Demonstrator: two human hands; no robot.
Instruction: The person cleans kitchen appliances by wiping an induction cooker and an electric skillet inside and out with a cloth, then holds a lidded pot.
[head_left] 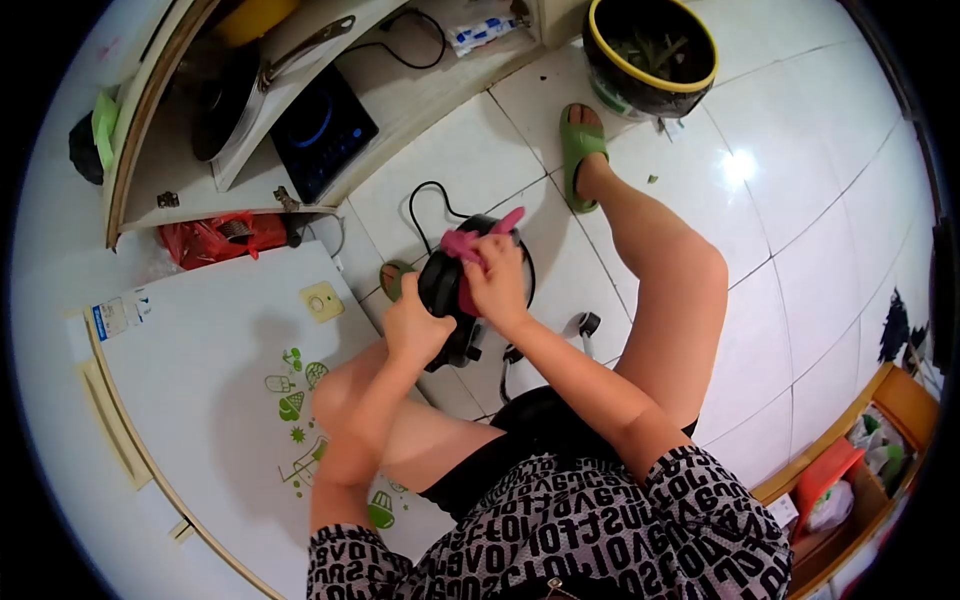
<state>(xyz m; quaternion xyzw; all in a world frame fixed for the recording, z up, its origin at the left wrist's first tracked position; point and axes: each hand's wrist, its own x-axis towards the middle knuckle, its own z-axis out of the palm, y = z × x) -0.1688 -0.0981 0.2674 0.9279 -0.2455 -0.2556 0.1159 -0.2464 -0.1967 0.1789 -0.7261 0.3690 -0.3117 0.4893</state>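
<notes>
A black rounded appliance (437,285) with a power cord (416,208) is between my knees, above the tiled floor; its exact kind I cannot make out. My left hand (414,328) grips its near left side, thumb stretched along the edge. Bunched in my right hand (498,280) is a pink cloth (460,244), pressed against the appliance's upper right side. One end of the cloth sticks out past my fingers. Part of the appliance is hidden behind both hands and the cloth.
Left of me stands a white fridge (240,340) with green stickers. Beyond it, a shelf holds a pan (228,110) and a black induction cooktop (322,132). A black bin with a yellow rim (598,60) stands ahead. An open wooden drawer (850,515) is at lower right.
</notes>
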